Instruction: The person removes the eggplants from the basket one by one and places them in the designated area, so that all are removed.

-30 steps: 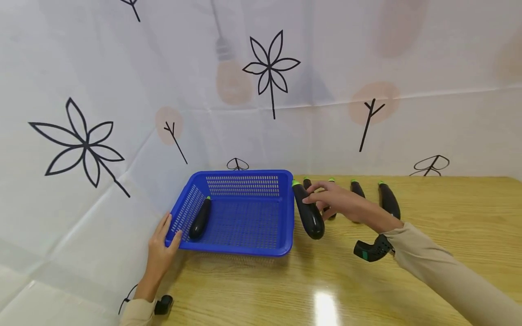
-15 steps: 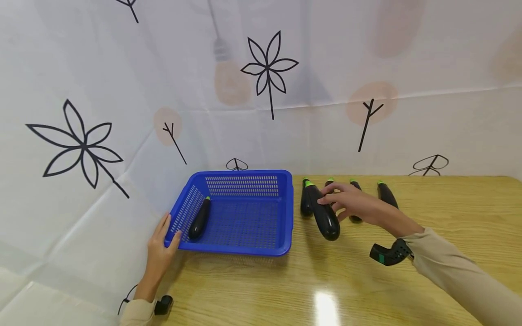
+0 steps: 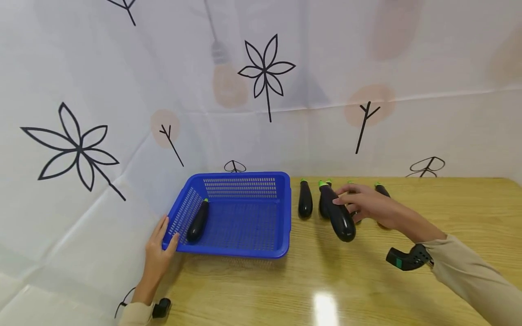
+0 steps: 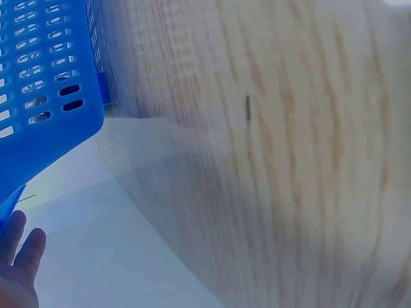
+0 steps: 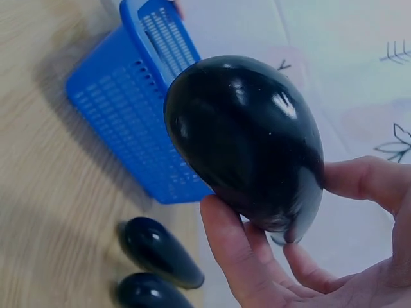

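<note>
A white sheet [image 3: 122,68] printed with black flowers hangs behind and to the left of a wooden table [image 3: 367,280]. The blue basket [image 3: 244,246] sits on the table's left part, and one eggplant lies inside it [image 3: 198,222] against the left wall.

The left hand [image 3: 157,253] rests on the basket's near left corner, fingers fairly straight with the thumb against the rim; it carries nothing. Its wrist view shows only fingertips [image 4: 19,240] at the lower left edge, a slice of the basket wall [image 4: 45,96] and blurred table grain — how the hand meets the rim cannot be read there.

The right hand [image 3: 367,203] grips the held eggplant [image 3: 337,213] above the table, right of the basket and well apart from it, fingers and thumb curled round it. From the head view this eggplant tilts, green cap toward the back, round end toward the front. The right wrist view shows that round end [image 5: 247,138] large and glossy, with fingers [image 5: 241,256] under it and the basket [image 5: 141,128] beyond — the cap is out of sight there.

More eggplants lie in a row near the table's back edge. One [image 3: 305,200] lies in plain sight; the others are partly hidden behind the held one and the hand, so their count is unsure. Two dark ends [image 5: 157,250] show low in the right wrist view.
</note>
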`<state>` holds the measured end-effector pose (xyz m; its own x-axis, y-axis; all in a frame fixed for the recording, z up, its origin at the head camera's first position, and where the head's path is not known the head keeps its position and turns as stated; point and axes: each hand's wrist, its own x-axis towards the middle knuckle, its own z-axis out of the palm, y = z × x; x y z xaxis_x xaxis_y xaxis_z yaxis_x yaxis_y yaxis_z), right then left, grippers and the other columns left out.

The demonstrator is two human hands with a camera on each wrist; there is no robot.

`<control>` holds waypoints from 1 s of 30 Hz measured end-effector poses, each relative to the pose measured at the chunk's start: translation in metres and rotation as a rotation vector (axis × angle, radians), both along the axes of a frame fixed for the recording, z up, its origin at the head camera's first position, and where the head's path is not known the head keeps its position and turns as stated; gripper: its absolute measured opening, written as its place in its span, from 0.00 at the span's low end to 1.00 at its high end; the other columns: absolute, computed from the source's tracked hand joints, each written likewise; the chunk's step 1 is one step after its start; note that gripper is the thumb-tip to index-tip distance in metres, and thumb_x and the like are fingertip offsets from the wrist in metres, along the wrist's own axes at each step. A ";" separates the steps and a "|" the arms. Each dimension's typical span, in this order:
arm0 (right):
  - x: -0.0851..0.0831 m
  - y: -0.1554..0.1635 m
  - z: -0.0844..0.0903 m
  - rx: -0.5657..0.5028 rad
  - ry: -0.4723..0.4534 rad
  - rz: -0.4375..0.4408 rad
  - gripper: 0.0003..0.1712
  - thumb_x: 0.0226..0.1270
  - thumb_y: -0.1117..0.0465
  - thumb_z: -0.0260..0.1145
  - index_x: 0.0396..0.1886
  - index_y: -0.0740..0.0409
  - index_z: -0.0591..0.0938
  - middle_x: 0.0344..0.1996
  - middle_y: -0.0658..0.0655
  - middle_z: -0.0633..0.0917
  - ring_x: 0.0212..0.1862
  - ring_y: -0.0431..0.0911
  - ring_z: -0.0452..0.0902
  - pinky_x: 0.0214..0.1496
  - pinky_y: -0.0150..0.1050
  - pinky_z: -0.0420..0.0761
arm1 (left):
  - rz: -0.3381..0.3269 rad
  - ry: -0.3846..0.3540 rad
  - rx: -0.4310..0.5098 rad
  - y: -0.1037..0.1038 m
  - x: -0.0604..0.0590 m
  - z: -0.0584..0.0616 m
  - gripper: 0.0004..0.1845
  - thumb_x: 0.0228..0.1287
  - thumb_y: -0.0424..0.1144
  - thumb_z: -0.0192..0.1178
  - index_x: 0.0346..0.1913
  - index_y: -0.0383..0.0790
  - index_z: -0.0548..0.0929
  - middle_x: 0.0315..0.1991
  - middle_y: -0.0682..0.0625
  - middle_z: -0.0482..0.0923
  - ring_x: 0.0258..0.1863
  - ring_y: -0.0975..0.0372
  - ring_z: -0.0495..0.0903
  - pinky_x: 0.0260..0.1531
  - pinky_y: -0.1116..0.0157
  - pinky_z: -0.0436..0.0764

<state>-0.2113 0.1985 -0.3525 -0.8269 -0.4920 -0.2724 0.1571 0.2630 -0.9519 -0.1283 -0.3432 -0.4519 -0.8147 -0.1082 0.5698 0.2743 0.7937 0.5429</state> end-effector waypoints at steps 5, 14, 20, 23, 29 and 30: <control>0.002 0.012 -0.007 -0.039 -0.034 -0.017 0.29 0.72 0.56 0.55 0.62 0.69 0.58 0.50 0.62 0.74 0.40 0.48 0.80 0.42 0.48 0.81 | 0.010 -0.012 0.004 -0.004 0.002 0.000 0.31 0.62 0.34 0.59 0.67 0.30 0.66 0.68 0.39 0.62 0.64 0.42 0.62 0.64 0.61 0.60; 0.005 0.050 -0.013 -0.012 -0.042 -0.021 0.30 0.73 0.53 0.52 0.65 0.67 0.57 0.50 0.60 0.75 0.44 0.50 0.80 0.44 0.48 0.79 | 0.012 0.014 -0.014 -0.001 0.002 -0.001 0.31 0.61 0.33 0.60 0.67 0.30 0.66 0.67 0.38 0.63 0.64 0.42 0.64 0.62 0.63 0.61; 0.004 0.075 -0.023 -0.014 -0.021 -0.030 0.25 0.75 0.56 0.49 0.63 0.66 0.60 0.53 0.58 0.71 0.47 0.49 0.79 0.44 0.49 0.79 | 0.010 -0.009 0.004 0.003 0.001 0.002 0.31 0.62 0.33 0.59 0.68 0.31 0.65 0.68 0.39 0.62 0.64 0.43 0.63 0.58 0.48 0.65; 0.004 0.084 -0.028 0.003 0.007 -0.049 0.20 0.76 0.57 0.47 0.61 0.63 0.64 0.54 0.56 0.69 0.47 0.47 0.79 0.46 0.47 0.79 | 0.005 -0.004 0.007 0.003 0.000 0.004 0.31 0.62 0.33 0.59 0.67 0.30 0.65 0.68 0.38 0.62 0.64 0.43 0.63 0.57 0.43 0.65; 0.004 0.091 -0.035 0.049 0.024 -0.071 0.20 0.76 0.57 0.48 0.59 0.65 0.66 0.57 0.62 0.67 0.47 0.45 0.77 0.46 0.46 0.79 | 0.001 0.011 0.010 0.002 0.000 0.001 0.31 0.61 0.33 0.60 0.67 0.29 0.66 0.67 0.37 0.63 0.63 0.42 0.64 0.58 0.46 0.65; 0.004 0.091 -0.037 0.057 0.022 -0.075 0.21 0.75 0.56 0.48 0.59 0.65 0.66 0.58 0.63 0.66 0.47 0.44 0.77 0.46 0.45 0.79 | 0.001 0.012 0.010 0.002 0.000 0.000 0.31 0.61 0.32 0.60 0.67 0.29 0.66 0.67 0.37 0.63 0.63 0.42 0.64 0.60 0.50 0.65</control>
<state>-0.2074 0.2899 -0.3893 -0.8670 -0.4126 -0.2795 0.1575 0.3052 -0.9392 -0.1278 -0.3413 -0.4516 -0.8074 -0.1153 0.5786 0.2800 0.7884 0.5477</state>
